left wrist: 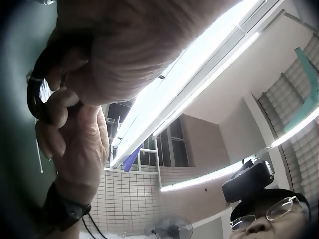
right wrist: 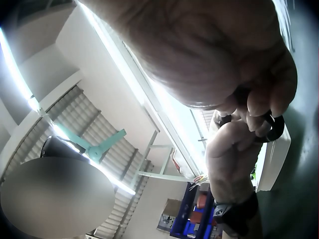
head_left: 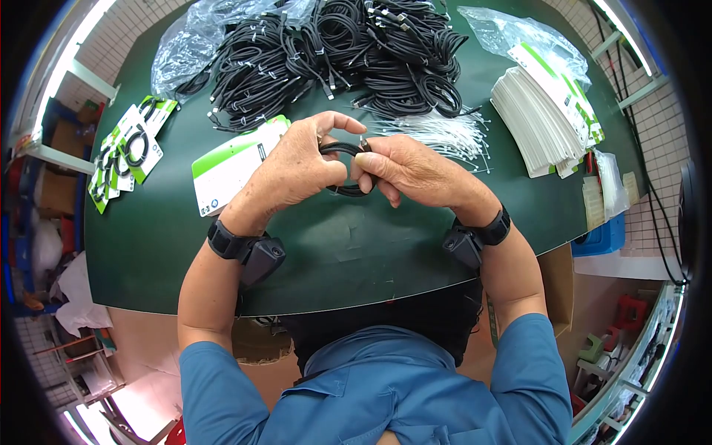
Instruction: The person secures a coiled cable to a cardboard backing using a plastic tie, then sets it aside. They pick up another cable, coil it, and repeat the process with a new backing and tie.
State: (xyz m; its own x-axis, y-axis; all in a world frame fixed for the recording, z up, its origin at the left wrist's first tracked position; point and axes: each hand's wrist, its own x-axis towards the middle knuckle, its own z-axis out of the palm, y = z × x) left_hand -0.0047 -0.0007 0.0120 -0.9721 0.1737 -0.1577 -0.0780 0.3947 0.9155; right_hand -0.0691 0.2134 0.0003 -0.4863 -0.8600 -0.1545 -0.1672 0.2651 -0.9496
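Observation:
A small coil of black cable (head_left: 347, 190) is held between both hands over the table, with a metal connector end (head_left: 363, 139) showing at its top. My left hand (head_left: 293, 159) grips the coil's left side, thumb and forefinger arched around it. On the right side, my right hand (head_left: 415, 172) pinches the coil between thumb and fingers. The left wrist view shows a thin white cable tie (left wrist: 39, 154) hanging by the right hand's fingers and a pale band around the black cable (left wrist: 36, 102). In the right wrist view the fingers of both hands partly hide the coil.
Behind the hands lies a large heap of coiled black cables (head_left: 334, 55). Loose white cable ties (head_left: 445, 135) lie nearer. White-and-green cards (head_left: 230, 167) sit beside the left hand, and a card stack (head_left: 535, 122) stands right. Carded cables (head_left: 133, 148) lie far left; plastic bags (head_left: 182, 55) lie behind.

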